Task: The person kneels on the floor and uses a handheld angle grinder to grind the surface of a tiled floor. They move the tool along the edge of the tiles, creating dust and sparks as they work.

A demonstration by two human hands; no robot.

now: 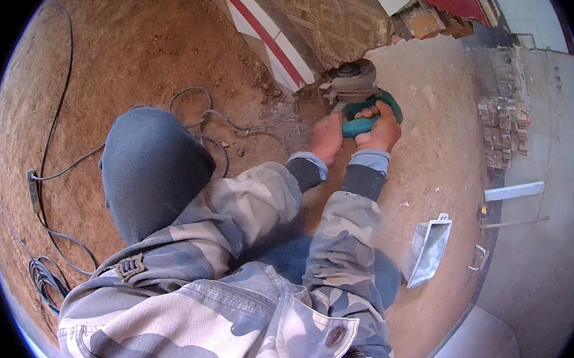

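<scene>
Both of my hands are on a dusty angle grinder with a teal body. My right hand is wrapped round its rear grip, fingers curled over the teal part. Just left of it, my left hand closes on the tool's side near the head; most of its fingers are hidden. The grinder's dust-covered guard points away from me, against the broken edge of a brown patterned floor tile. The disc itself cannot be made out. White tiles with a red stripe run along the tile's left side.
A black cable winds over the brown dirt to a socket block at far left, with a cable coil below. On the right are a grey trough, a pale strip and stacked blocks. Broken masonry lies beyond.
</scene>
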